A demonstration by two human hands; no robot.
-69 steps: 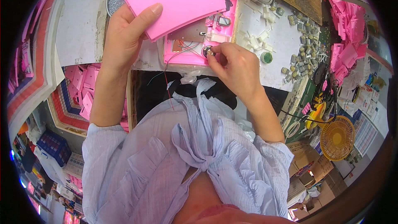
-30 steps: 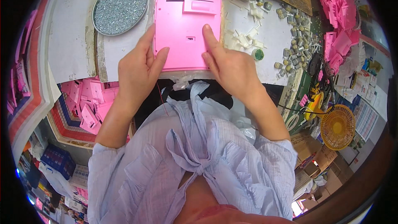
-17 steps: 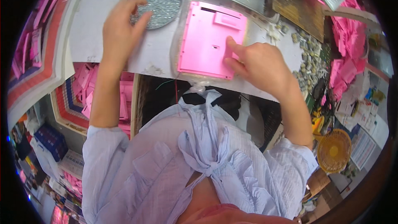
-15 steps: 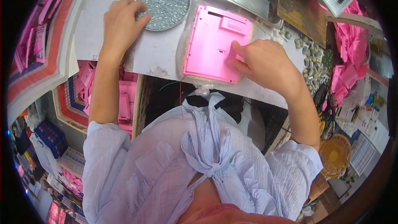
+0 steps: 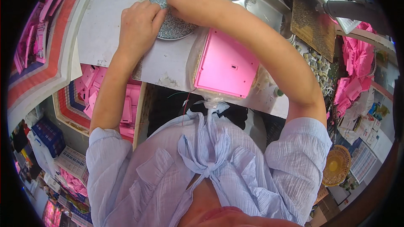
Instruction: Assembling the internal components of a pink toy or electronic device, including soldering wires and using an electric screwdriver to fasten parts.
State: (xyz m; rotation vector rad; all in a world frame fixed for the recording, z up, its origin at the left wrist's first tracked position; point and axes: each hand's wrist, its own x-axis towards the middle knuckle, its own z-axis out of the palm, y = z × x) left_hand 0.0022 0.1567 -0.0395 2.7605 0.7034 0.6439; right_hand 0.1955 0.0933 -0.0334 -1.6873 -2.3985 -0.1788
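A round metal dish (image 5: 171, 38) full of small silvery screws (image 5: 179, 26) stands at the far side of the table. At its left rim is my left hand (image 5: 139, 27), fingers curled and thumb drawn in; what they hold, if anything, is hidden. My right hand (image 5: 198, 2) reaches across over the dish, its bent fingers closed and close to my left thumb. I cannot make out what is in them. A flat pink plastic housing (image 5: 227, 65) lies on a clear plastic-wrapped pad in front of me, partly covered by my right forearm.
Behind the housing stands a compartmented steel tray (image 5: 267, 8) with small metal parts. A brown board (image 5: 311, 25) lies right of it, near scattered small parts. Pink pieces fill a bin (image 5: 128, 105) below the table's left edge. A yellow basket (image 5: 336, 166) is at lower right.
My right hand has left the pink housing and swung up and left to the dish. My left hand has shifted slightly, its thumb now closer to its fingers.
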